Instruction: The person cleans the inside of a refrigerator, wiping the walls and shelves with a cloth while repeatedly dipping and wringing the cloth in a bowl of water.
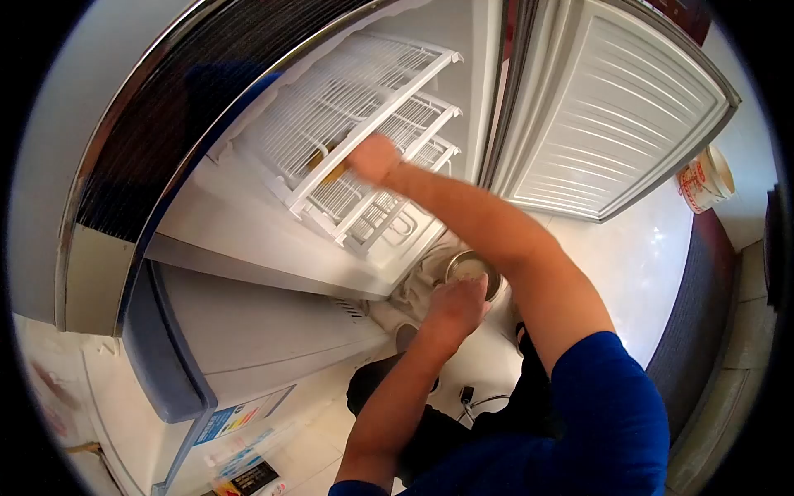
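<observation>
My right hand (376,159) reaches into the open freezer, between its white wire shelves (347,107). It is closed and a little blurred by motion. A yellowish thing (332,172) shows at its fingers, partly hidden by the shelf's front bar; I cannot make out its kind. Lower down, my left hand (459,306) is closed at the near rim of a round metal bowl (471,266), which is held over the floor in front of the freezer. Part of the bowl is covered by the fingers.
The white ribbed freezer door (616,107) stands wide open at the right. Beyond it is a white bucket (705,179) with red print. A pale crumpled cloth (426,269) lies at the freezer's foot. A cable with a plug (467,397) is near my legs, and a dark mat (699,289) lies right.
</observation>
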Available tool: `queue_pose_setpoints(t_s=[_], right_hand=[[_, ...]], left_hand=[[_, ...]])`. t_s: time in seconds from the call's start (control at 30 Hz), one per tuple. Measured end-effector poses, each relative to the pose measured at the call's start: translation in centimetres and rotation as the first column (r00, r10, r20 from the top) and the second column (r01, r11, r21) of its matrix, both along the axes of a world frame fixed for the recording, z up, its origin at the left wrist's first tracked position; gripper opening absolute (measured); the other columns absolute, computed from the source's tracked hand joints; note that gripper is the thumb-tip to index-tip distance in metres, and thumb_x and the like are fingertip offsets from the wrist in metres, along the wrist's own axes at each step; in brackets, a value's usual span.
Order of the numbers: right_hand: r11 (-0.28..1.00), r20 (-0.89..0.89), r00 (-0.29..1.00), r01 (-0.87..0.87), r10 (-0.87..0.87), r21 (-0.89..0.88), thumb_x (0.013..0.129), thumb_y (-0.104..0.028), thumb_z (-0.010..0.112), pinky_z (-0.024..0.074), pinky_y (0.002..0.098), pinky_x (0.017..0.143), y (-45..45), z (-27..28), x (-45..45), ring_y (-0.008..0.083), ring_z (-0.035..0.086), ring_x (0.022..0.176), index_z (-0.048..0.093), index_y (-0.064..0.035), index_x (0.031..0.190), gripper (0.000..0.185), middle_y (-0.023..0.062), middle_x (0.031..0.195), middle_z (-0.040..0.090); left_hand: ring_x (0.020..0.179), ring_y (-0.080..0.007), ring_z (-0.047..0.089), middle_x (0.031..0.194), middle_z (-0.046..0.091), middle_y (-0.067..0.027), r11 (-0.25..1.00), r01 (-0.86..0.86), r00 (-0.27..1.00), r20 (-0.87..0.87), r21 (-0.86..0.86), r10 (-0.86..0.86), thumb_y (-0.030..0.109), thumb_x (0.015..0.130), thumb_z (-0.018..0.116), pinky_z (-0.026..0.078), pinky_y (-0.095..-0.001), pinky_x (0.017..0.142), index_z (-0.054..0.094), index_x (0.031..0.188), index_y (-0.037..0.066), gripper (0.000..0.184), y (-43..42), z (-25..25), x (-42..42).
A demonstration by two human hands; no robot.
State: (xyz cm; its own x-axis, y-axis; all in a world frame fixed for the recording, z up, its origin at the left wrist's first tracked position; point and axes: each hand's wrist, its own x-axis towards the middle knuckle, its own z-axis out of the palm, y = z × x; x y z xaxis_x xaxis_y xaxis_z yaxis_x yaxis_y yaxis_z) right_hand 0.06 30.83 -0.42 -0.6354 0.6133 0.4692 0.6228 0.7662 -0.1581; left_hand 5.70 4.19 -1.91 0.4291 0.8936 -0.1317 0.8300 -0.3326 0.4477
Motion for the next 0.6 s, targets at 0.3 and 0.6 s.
queue_pose_setpoints(t_s=[0.3, 0.6], right_hand=[[0.901, -0.163, 0.904, 0.347, -0.395, -0.261, 0.08, -0.014, 0.062, 0.0474, 0.0524, 0.097, 3.8, 0.7, 4.0, 0.036, 0.054, 0.12, 0.073, -0.0069, 0.107, 0.03, 0.0198, 0.119, 0.065], [0.988, -0.13, 0.981, -0.149, 0.142, -0.039, 0.075, -0.006, 0.063, 0.0538, 0.0415, 0.084, -7.7, 0.4, 0.2, 0.0324, 0.063, 0.104, 0.07, -0.0011, 0.098, 0.024, 0.0151, 0.099, 0.067]], left_hand=[[0.109, -0.038, 0.062, 0.118, 0.063, -0.0198, 0.979, 0.009, 0.995, -0.098, -0.202, -0.029, 0.027, 0.092, 0.066, 0.051, -0.049, 0.09, 0.05, 0.135, 0.001, 0.053, -0.1, 2.2, -1.2], [0.109, -0.0373, 0.063, 0.115, 0.065, -0.0214, 0.942, -0.029, 0.99, -0.138, -0.335, -0.019, 0.027, 0.092, 0.064, 0.05, -0.0497, 0.092, 0.056, 0.128, 0.003, 0.044, 0.8, 2.0, -0.8]])
